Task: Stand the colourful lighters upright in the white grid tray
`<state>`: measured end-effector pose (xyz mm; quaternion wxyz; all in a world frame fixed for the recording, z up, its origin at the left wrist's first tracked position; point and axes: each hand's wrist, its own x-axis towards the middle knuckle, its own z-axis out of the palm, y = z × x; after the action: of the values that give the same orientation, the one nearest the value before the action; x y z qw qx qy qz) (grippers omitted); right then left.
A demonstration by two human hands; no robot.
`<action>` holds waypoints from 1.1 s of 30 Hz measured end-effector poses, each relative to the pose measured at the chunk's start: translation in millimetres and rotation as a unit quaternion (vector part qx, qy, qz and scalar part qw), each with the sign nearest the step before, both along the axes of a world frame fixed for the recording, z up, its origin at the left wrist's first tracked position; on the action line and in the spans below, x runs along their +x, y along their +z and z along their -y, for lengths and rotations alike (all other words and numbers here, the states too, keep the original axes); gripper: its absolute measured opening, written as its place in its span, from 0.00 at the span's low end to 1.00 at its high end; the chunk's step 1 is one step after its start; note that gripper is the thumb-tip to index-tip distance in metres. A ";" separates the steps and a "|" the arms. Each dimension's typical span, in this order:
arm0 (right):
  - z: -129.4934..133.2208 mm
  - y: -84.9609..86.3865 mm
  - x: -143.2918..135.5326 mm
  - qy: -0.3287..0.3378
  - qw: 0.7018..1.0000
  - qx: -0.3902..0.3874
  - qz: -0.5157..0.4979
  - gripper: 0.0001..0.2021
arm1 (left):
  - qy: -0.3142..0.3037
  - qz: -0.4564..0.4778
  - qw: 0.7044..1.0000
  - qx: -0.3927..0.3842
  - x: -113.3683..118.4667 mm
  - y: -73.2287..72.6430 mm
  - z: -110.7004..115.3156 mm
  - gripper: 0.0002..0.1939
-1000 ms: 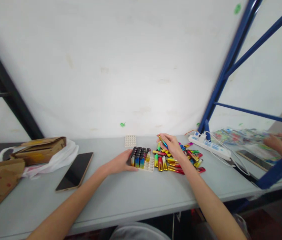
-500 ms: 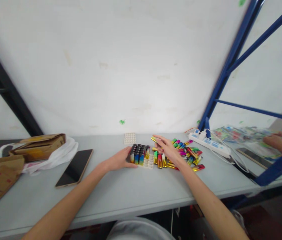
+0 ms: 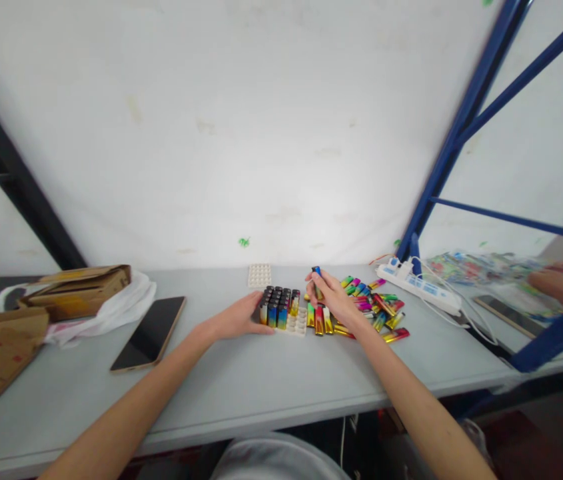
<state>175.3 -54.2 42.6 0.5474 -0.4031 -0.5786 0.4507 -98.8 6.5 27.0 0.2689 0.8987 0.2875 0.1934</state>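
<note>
Several metallic lighters (image 3: 277,308) with black tops stand upright in a white tray (image 3: 297,323), whose right part shows bare sockets. My left hand (image 3: 244,315) touches the left side of this group, thumb at the front and fingers behind, spread around it. Above and right of the tray, my right hand (image 3: 332,293) pinches one lighter (image 3: 317,281), held nearly upright with a blue end on top. Beside that hand lies a loose pile of colourful lighters (image 3: 384,305).
A second white tray (image 3: 260,275) lies near the wall. A phone (image 3: 150,333), a cardboard box (image 3: 78,291) and a plastic bag (image 3: 128,293) are at left. A power strip (image 3: 418,287) and blue frame (image 3: 441,167) stand right. Beyond it, another person's hands (image 3: 556,280) appear.
The lighter in my right hand has turned from lying nearly flat, pointing left, to nearly upright. My left hand remains at the tray.
</note>
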 end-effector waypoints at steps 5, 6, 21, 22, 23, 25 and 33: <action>-4.8 -4.3 -2.9 -0.026 0.997 -0.056 -0.044 0.27 | -0.007 0.000 1.000 0.000 -0.2 -0.4 -0.3 0.41; -5.6 -5.6 -3.2 -0.042 0.997 -0.059 -0.037 0.28 | -0.009 0.001 1.000 0.000 -0.3 -0.3 -0.3 0.41; -1.3 -13.2 -9.3 -0.170 0.954 0.064 0.240 0.20 | -0.005 0.005 1.000 -0.005 0.3 -0.8 0.1 0.41; -0.2 -12.1 -9.6 -0.167 0.955 0.064 0.235 0.21 | -0.007 0.005 1.000 -0.006 0.3 -0.8 0.1 0.40; 0.7 -11.2 -9.9 -0.165 0.957 0.062 0.230 0.22 | -0.009 0.006 1.000 -0.008 0.3 -0.7 0.2 0.40; 1.3 -10.0 -10.3 -0.163 0.960 0.056 0.222 0.24 | -0.008 0.007 1.000 -0.010 0.3 0.0 0.6 0.40; -1.0 -12.3 -9.8 -0.211 0.936 0.065 0.273 0.20 | 0.000 0.001 1.000 -0.004 -0.2 -1.8 -1.0 0.40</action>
<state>165.5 -53.2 30.2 0.4759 -0.5870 -0.6353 0.1592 -98.9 7.6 25.2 0.2729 0.8973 0.2884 0.1929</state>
